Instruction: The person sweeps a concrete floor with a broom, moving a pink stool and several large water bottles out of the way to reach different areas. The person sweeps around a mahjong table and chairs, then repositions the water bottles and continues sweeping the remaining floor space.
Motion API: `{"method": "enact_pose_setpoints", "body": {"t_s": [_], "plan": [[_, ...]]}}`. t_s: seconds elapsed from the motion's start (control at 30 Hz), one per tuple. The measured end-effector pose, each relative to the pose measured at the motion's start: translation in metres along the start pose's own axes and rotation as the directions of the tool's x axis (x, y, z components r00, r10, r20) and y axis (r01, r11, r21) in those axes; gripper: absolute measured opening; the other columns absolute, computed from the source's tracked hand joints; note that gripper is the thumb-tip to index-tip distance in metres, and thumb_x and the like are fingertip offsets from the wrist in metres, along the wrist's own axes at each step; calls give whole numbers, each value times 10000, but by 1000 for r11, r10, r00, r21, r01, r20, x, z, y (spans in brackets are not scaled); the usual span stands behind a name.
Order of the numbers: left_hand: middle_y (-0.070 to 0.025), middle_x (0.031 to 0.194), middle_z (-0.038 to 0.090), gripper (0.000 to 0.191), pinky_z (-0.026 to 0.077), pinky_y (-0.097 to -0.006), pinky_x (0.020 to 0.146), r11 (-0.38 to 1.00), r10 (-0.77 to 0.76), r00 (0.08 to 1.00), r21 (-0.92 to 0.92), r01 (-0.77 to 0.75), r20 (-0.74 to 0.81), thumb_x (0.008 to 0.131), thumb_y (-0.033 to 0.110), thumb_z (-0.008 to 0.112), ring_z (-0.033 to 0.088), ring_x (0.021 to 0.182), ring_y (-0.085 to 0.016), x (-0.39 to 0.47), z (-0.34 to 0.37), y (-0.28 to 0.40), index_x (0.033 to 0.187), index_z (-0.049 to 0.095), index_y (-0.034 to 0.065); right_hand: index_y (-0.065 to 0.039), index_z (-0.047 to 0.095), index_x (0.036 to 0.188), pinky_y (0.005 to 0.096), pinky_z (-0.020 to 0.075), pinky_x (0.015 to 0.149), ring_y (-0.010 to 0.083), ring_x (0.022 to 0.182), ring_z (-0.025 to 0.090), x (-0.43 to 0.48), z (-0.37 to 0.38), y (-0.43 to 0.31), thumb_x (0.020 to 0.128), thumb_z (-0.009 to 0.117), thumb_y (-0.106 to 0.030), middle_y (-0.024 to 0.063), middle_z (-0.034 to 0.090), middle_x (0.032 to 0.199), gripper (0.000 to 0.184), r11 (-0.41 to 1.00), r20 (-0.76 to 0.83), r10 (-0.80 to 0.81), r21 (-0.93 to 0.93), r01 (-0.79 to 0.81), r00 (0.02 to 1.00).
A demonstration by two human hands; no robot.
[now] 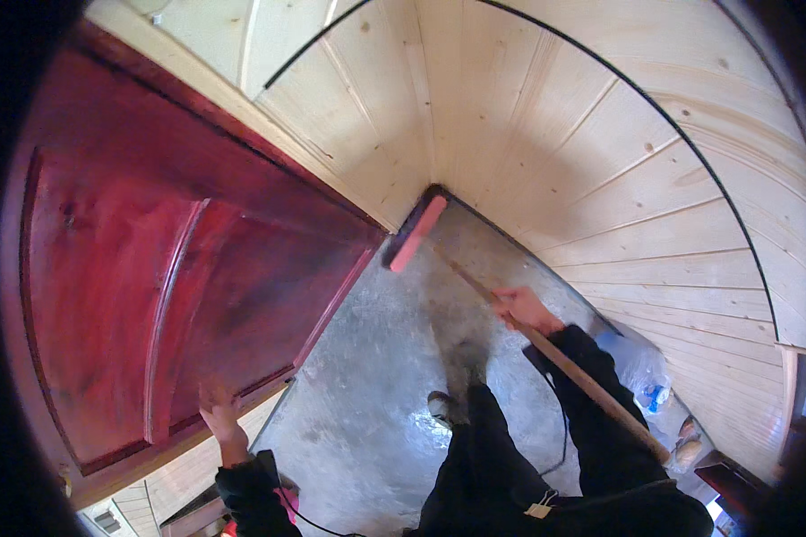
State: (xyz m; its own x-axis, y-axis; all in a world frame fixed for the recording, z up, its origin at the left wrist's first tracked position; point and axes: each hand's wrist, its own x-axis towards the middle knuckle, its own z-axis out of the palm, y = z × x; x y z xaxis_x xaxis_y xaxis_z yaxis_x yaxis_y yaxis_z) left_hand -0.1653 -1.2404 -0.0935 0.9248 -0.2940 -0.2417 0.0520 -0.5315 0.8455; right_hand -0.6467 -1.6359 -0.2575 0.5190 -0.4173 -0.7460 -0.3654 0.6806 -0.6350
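My right hand (528, 309) grips the wooden handle (581, 372) of a push broom, which runs diagonally from beside my waist toward the corner. Its pink-topped head (418, 235) lies on the floor in the corner where two plank walls meet, close to the lower corner of a red wooden door (255, 282). Over at the left, my left hand (221, 416) is raised against or just in front of that door near its edge, with nothing in it. Its fingertips are blurred, so contact is not certain.
Pale wood planks (618, 215) line the walls, and a black cable (685, 127) curves across them. A clear plastic bag (638, 369) with a bottle sits by the right wall. My shoe (441, 406) stands on the grey concrete floor (356, 416). A thin cord hangs near each sleeve.
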Motion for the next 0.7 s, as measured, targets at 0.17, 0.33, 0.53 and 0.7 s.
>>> {"method": "enact_pose_setpoints", "body": {"t_s": [0.17,0.33,0.53,0.7], "plan": [[-31,1239,639,554,510,-352,802,987,-159,986,-2,159,-45,962,305,654,673,1033,-202,-58,67,-2,1459,493,119,-29,655,1144,292,429,439,131,496,543,44,-33,0,898,672,-112,27,599,691,260,998,30,37,55,-39,999],[-81,1336,609,657,511,-355,830,962,-269,955,79,260,129,957,250,669,657,1090,-234,-85,107,22,1539,401,106,-14,623,1276,279,429,428,131,511,554,-20,-31,19,887,672,-55,48,613,724,395,980,-73,166,121,-157,983],[-69,1302,609,643,501,-345,826,981,-194,979,-2,194,56,980,306,634,644,1084,-228,-74,101,36,1533,402,75,-21,602,1348,281,426,430,133,521,554,-39,-39,-7,901,655,-36,55,611,721,450,977,-40,184,116,-178,982],[-44,1217,623,596,500,-329,807,960,-277,953,62,272,123,979,271,615,662,1019,-212,-78,111,26,1513,435,77,-17,645,1291,282,430,445,127,521,548,38,-34,-15,902,646,-62,50,611,727,392,999,36,25,38,-27,999]]}}
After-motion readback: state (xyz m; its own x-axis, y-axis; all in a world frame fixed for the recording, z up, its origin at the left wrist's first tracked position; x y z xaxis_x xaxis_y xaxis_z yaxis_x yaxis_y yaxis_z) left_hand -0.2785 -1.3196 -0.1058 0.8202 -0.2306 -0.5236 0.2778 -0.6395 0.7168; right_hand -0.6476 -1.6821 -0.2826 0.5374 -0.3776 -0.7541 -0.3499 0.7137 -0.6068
